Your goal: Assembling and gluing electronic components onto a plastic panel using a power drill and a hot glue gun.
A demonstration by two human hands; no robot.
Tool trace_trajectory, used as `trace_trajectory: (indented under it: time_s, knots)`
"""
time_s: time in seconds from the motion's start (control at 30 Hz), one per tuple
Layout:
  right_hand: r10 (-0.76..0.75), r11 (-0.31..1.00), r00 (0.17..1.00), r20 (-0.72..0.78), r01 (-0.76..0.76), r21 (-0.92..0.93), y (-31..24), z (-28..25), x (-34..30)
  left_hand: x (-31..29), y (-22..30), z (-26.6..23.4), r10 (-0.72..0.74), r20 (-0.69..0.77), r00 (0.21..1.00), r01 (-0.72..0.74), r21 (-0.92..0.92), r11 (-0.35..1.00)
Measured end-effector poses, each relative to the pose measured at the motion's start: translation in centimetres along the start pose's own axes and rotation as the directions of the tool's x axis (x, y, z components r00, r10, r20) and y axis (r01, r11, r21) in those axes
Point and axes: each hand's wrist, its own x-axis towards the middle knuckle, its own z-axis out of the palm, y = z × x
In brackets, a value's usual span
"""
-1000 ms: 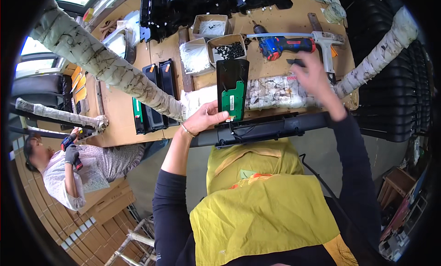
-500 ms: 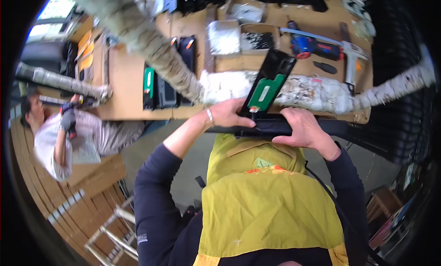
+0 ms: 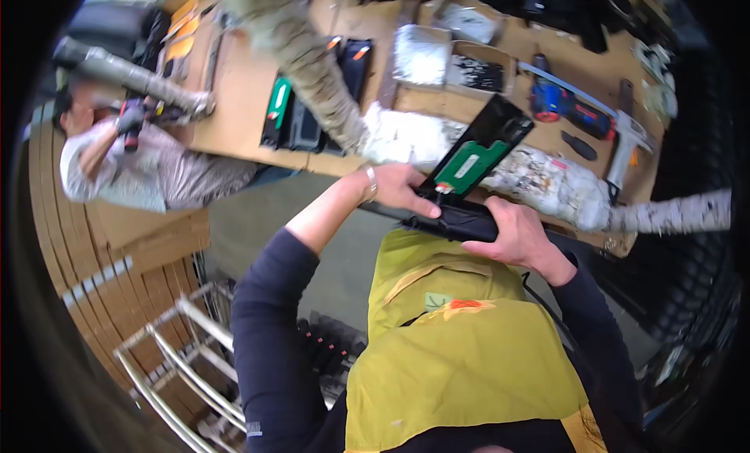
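Observation:
In front of my apron, at the near edge of the workbench, I hold a long black plastic case (image 3: pixel 462 221). From it a black flap with a green plate (image 3: pixel 473 165) stands tilted up and to the right. My left hand (image 3: pixel 400 190) is closed on the left part of the case, thumb on top beside the foot of the flap. Around its right end wraps my right hand (image 3: pixel 516 232), thumb on the near side. The fingers' undersides are hidden.
Just beyond lies a wrapped white padded tube (image 3: pixel 414 136). Further back are the cardboard workbench top (image 3: pixel 242 70), boxes of small black parts (image 3: pixel 478 71) and white parts (image 3: pixel 422 53), a blue cordless drill (image 3: pixel 574 113), and a grey gun-shaped tool (image 3: pixel 623 152). A co-worker (image 3: pixel 117 160) sits at left.
My view has turned, so the bench now slants down to the right. The case has tilted, its right end nearer me. Both hands keep hold of it.

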Motion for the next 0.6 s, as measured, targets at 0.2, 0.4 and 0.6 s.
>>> trace_trajectory:
  time_s: [0.2,0.4,0.6]
  knots:
    - [-0.076,0.997,0.997,-0.033,0.076,-0.023,-1.1,-0.6,-4.2,-3.7,3.4,2.9,-0.009,-0.038,0.999,0.009,-0.02,1.0]
    - [-0.131,0.991,0.991,-0.011,0.131,-0.003,-1.9,-1.5,-7.0,-6.5,5.3,5.4,-0.066,-0.059,0.996,0.068,0.035,0.997]
    - [-0.129,0.992,0.991,-0.037,0.128,-0.014,-2.6,-1.8,-7.7,-7.3,6.7,4.9,-0.074,-0.062,0.995,0.069,-0.075,0.995]
